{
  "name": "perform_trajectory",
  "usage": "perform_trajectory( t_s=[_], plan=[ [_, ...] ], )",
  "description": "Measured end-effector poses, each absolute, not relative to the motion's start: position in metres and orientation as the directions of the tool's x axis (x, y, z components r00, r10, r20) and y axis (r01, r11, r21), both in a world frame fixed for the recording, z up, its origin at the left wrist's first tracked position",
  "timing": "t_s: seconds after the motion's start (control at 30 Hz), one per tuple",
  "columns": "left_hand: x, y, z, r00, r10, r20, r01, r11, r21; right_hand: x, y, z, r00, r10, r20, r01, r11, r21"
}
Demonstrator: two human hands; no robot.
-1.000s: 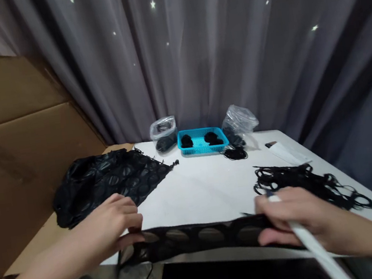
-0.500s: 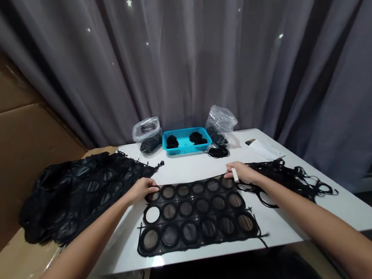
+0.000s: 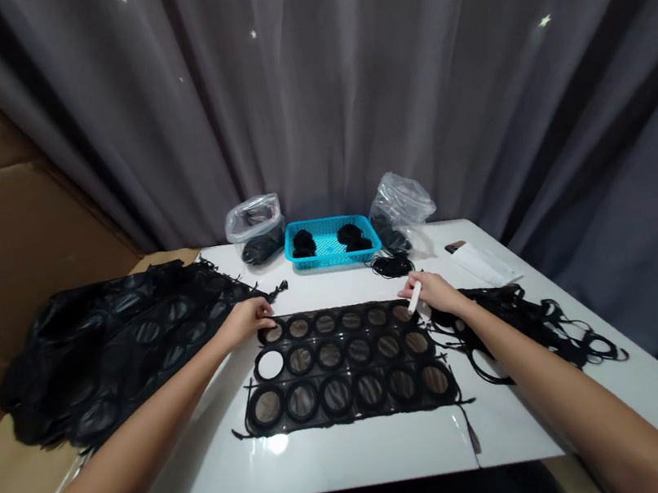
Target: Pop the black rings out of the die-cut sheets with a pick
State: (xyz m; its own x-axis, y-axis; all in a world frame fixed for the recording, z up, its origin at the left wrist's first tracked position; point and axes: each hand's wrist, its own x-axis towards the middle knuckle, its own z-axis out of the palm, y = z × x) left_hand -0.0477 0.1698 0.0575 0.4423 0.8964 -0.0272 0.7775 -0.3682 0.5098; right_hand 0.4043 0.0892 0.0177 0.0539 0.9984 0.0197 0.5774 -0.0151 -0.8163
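White table (image 3: 360, 456) bears one eighteen-ring sheet (image 3: 343, 364), two hands pinning it

Hands (image 3: 247, 321) (image 3: 435, 293) on black ringed sheet (image 3: 343, 364), white table (image 3: 348, 458), blue basket (image 3: 331, 241)

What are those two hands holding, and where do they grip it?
Each hand pinches a far corner of the black ring sheet: left hand far-left, right hand far-right, also holding a small white stick.

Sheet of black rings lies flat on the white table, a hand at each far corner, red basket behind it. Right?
Not quite: the basket is blue, not red, as the head view shows. The rest holds: the ring sheet lies flat on the white table, left hand and right hand at its far corners.
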Motion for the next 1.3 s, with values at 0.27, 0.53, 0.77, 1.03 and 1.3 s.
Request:
perform_trajectory(
  t_s=[0.27, 0.53, 0.77, 1.03, 1.3],
  plan=[
    [0.062, 0.109, 0.053, 0.705, 0.679, 0.205, 0.564, -0.712, 0.418, 0.394, 0.08, 0.044, 0.125, 0.991, -0.053, 0.14, -0.07, -0.988],
    [0.157, 0.062, -0.006, 0.843, 0.494, 0.212, 0.461, -0.867, 0.189, 0.377, 0.065, 0.019, -0.058, 0.995, -0.075, 0.261, -0.058, -0.964],
    [0.15, 0.063, -0.006, 0.858, 0.489, 0.16, 0.466, -0.87, 0.161, 0.4, 0.06, 0.027, -0.118, 0.987, -0.111, 0.365, -0.062, -0.929],
    [0.153, 0.064, -0.004, 0.866, 0.474, 0.157, 0.456, -0.879, 0.14, 0.401, 0.062, 0.03, -0.132, 0.981, -0.143, 0.336, -0.092, -0.937],
    [0.155, 0.064, -0.002, 0.869, 0.475, 0.139, 0.456, -0.877, 0.151, 0.401, 0.061, 0.036, -0.142, 0.98, -0.139, 0.403, -0.071, -0.912]
  ],
)
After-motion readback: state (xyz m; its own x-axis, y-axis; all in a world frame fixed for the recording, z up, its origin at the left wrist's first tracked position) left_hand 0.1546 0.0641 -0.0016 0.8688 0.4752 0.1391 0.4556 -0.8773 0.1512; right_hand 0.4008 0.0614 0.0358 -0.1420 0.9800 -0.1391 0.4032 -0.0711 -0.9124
